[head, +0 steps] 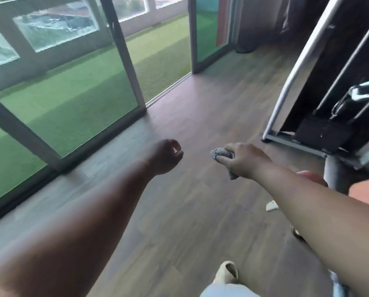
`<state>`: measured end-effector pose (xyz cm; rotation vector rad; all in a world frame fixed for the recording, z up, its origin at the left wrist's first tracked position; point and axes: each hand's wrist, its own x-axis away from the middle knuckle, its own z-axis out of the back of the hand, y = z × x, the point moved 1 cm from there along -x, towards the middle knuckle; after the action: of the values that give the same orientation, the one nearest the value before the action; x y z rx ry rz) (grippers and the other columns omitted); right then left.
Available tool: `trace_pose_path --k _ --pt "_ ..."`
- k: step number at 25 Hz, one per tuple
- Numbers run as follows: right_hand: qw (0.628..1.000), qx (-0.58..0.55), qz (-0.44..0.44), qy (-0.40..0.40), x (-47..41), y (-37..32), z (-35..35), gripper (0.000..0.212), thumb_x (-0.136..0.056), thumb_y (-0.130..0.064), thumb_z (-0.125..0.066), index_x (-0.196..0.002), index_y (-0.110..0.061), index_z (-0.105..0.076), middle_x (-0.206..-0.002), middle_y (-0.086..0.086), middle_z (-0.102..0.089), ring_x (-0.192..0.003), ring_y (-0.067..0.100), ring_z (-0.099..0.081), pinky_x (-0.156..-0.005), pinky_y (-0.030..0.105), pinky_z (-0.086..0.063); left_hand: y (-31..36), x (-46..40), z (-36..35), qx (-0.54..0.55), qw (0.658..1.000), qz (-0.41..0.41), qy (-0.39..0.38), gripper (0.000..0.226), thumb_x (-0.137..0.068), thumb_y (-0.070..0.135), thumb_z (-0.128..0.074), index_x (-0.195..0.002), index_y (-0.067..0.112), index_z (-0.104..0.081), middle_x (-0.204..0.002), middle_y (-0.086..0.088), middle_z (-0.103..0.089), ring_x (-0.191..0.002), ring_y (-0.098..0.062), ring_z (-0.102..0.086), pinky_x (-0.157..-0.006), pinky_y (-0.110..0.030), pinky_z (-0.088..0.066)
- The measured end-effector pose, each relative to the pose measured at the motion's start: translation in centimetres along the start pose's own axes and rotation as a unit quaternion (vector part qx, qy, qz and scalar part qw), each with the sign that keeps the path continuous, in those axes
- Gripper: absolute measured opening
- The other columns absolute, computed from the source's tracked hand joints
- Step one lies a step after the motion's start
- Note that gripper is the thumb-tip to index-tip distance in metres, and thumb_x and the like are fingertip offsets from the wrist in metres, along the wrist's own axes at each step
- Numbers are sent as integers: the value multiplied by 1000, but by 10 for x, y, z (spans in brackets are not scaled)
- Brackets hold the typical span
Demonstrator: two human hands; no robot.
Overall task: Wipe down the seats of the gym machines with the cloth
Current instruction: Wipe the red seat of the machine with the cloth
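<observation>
My right hand (244,159) grips a bunched grey cloth (221,154), held out in front of me over the wooden floor. A tail of the cloth hangs below my palm. My left hand (165,156) is stretched forward beside it, fingers loosely curled and holding nothing. A gym machine (320,116) with a silver tube frame and black weight stack stands at the right. A reddish padded part (366,192) shows at the right edge behind my right forearm; I cannot tell whether it is a seat.
Glass sliding doors (76,103) run along the left, with green turf outside. The wooden floor (190,211) stretches ahead. My sandalled foot (227,272) is at the bottom. A dark punching bag base (245,48) stands at the far wall.
</observation>
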<state>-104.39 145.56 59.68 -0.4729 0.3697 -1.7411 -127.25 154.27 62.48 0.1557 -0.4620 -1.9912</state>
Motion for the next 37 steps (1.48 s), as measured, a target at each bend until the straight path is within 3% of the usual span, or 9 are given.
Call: trace_pose_path --k 2,7,11,16,23,27,30,33,37 --pt "999 4 -41 27 -26 40 21 32 -86 -58 -56 -77 -27 -57 -79 -7 -65 -82 20 -63 -72 34 -51 31 -62 -16 -5 998 -57 -11 23 -97 31 -58 -109 19 -72 -105 -5 -73 -103 -25 -63 -77 -26 -42" --pt "990 19 -121 66 -84 139 70 31 -85 -60 -54 -90 -30 -62 -88 -12 -64 -92 18 -61 -78 34 -49 118 -187 -50 -28 986 -159 -48 24 -99 30 -55 -113 19 -71 -105 -1 -74 -108 -23 -60 -71 -23 -27" --pt "976 28 -195 95 -96 201 102 36 -85 -62 -52 -101 -32 -64 -103 -10 -66 -102 18 -60 -87 38 -50 177 -258 -81 -44 972 -218 -79 30 -91 47 -52 -107 30 -71 -99 6 -75 -100 -23 -65 -85 -27 -48" --pt "944 19 -298 139 -74 254 116 35 -89 -56 -54 -108 -28 -65 -107 -3 -66 -104 23 -60 -76 32 -42 250 -316 -127 -45 937 -314 -147 53 -69 66 -32 -98 40 -68 -98 7 -73 -89 -24 -68 -81 -39 -57" --pt "850 -25 -486 203 -25 277 98 35 -89 -56 -55 -74 -25 -52 -82 -6 -60 -80 22 -55 -67 36 -44 345 -349 -182 -109 839 -465 -259 36 -82 56 -45 -106 40 -67 -105 13 -71 -93 -19 -67 -83 -36 -56" --pt "789 -68 -563 236 -17 272 67 34 -88 -56 -55 -80 -24 -58 -80 -7 -60 -82 20 -58 -70 36 -48 360 -353 -216 -150 776 -532 -304 26 -92 48 -50 -111 40 -66 -110 16 -68 -96 -13 -65 -80 -32 -54" --pt "767 -87 -589 239 -16 268 34 35 -89 -54 -58 -72 -25 -51 -73 -7 -55 -76 19 -55 -62 33 -38 350 -352 -242 -175 748 -552 -324 27 -93 48 -49 -113 40 -66 -114 15 -68 -98 -13 -64 -78 -31 -54" --pt "766 -112 -594 218 -15 275 1 35 -89 -53 -57 -74 -21 -51 -75 -6 -58 -76 19 -58 -61 33 -41 332 -349 -272 -197 739 -541 -350 29 -94 47 -49 -117 40 -65 -116 15 -68 -99 -12 -64 -75 -29 -51" --pt "756 -159 -607 187 -18 294 -53 35 -89 -52 -55 -73 -21 -49 -79 -5 -58 -78 21 -58 -63 34 -43 306 -346 -319 -212 757 -496 -367 33 -92 48 -49 -120 41 -64 -117 14 -68 -99 -14 -65 -75 -30 -51"
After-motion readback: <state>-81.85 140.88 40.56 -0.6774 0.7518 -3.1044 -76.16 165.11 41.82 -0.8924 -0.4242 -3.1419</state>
